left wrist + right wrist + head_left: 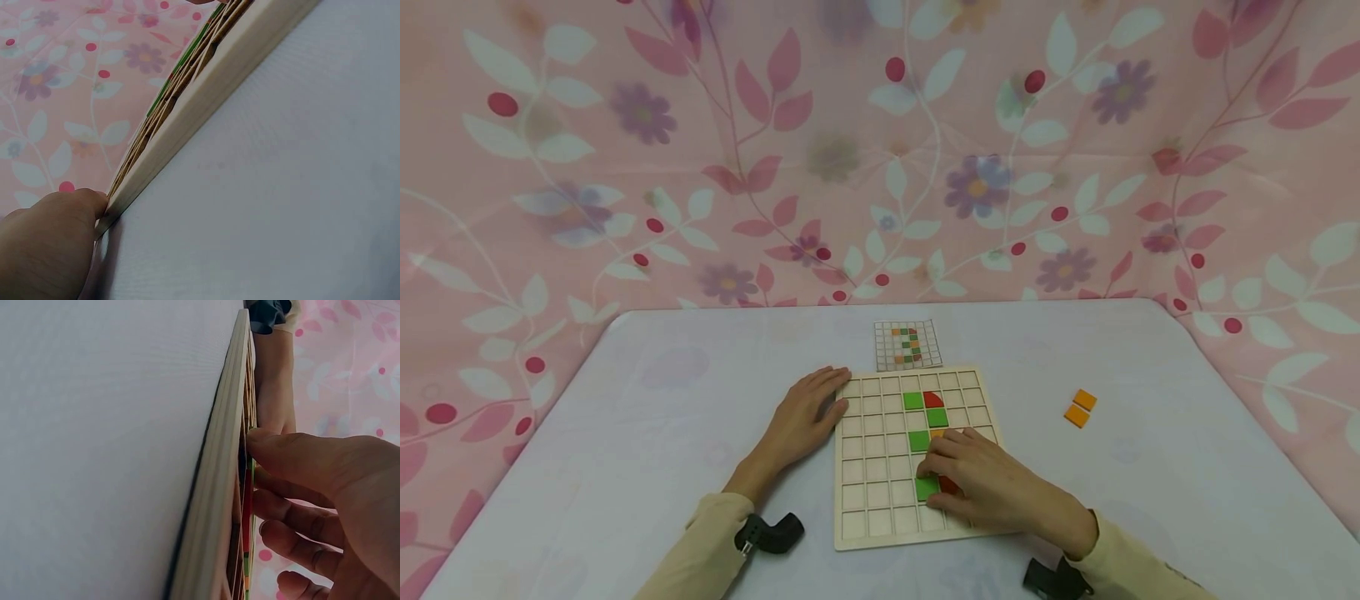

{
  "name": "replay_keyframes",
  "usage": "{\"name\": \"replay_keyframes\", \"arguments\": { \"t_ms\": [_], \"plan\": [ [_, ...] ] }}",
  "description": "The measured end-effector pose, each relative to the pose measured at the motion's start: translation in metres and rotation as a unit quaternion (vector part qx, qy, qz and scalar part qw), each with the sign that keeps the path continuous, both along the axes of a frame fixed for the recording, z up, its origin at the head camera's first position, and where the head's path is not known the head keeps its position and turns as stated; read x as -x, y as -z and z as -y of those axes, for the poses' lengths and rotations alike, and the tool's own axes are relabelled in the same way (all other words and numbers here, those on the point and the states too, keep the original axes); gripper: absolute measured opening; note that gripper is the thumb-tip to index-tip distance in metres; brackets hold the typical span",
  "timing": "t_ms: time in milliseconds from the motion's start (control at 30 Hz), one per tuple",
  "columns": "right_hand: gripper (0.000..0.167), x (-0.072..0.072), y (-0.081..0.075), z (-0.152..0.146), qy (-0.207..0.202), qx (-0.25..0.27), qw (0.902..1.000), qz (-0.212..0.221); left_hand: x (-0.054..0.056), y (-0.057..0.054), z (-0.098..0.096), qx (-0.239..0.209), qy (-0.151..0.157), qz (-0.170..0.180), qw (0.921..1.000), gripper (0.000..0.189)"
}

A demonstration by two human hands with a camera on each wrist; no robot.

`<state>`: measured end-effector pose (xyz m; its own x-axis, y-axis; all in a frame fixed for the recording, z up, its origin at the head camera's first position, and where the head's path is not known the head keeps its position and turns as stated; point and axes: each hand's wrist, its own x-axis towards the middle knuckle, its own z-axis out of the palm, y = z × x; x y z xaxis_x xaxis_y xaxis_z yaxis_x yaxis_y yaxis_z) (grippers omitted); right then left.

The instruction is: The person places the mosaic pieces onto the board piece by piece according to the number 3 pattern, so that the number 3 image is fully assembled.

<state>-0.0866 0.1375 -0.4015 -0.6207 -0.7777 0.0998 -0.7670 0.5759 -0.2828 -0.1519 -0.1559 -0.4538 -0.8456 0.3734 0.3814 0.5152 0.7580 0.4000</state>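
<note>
On the table lies a pale wooden grid board (865,525). My right hand (981,479) reaches over its lower right part, pinching a green square tile (927,490) between thumb and fingers. Beside that tile, a red piece (949,485) is partly covered by the hand. Higher on the board sit several green tiles (913,402), a red rounded piece (933,399) and an orange tile (937,433) mostly hidden by fingers. My left hand (805,417) rests against the board's upper left edge, fingers extended; its thumb (69,206) touches the board's side in the left wrist view.
A small printed grid card (907,345) with a coloured pattern lies just beyond the board. Two orange square tiles (1080,408) lie on the white table (1150,500) to the right. Behind the table hangs a pink floral cloth (850,167).
</note>
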Motion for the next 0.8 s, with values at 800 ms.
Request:
{"name": "replay_keyframes", "arguments": {
  "t_ms": [800],
  "plan": [
    [0.021, -0.0005, 0.0000, 0.0006, -0.010, 0.012, 0.9999, -0.007, 0.0001, 0.0018, 0.0001, -0.003, 0.000, -0.006, 1.0000, 0.044]
  ]
}}
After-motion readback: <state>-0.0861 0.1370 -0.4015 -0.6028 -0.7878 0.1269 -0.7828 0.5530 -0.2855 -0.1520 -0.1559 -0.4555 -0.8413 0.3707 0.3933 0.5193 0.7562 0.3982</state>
